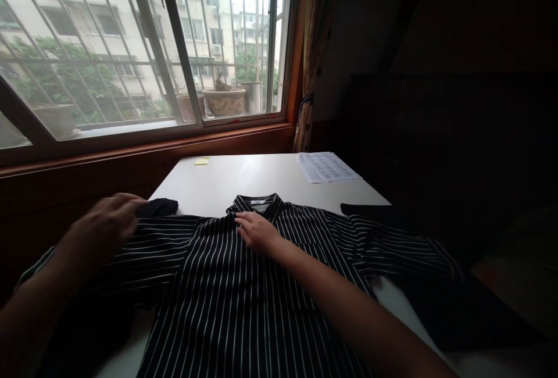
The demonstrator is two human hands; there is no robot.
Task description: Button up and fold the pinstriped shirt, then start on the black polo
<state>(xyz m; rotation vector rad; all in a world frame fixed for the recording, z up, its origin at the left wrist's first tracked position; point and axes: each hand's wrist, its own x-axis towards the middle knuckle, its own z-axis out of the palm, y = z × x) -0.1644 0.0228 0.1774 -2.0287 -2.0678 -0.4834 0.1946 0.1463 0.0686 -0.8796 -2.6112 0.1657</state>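
Shirt, striped, in head view: lies spread on tabletop, collar toward window. Right hand: rests on shirt just below collar; cannot tell whether pinching it. Left hand: blurs over the left-side sleeve; cannot tell grip, nor whether touching.

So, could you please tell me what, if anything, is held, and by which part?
I can't tell: the right hand touches the striped shirt near its collar; the left hand, blurred, appears over a sleeve.
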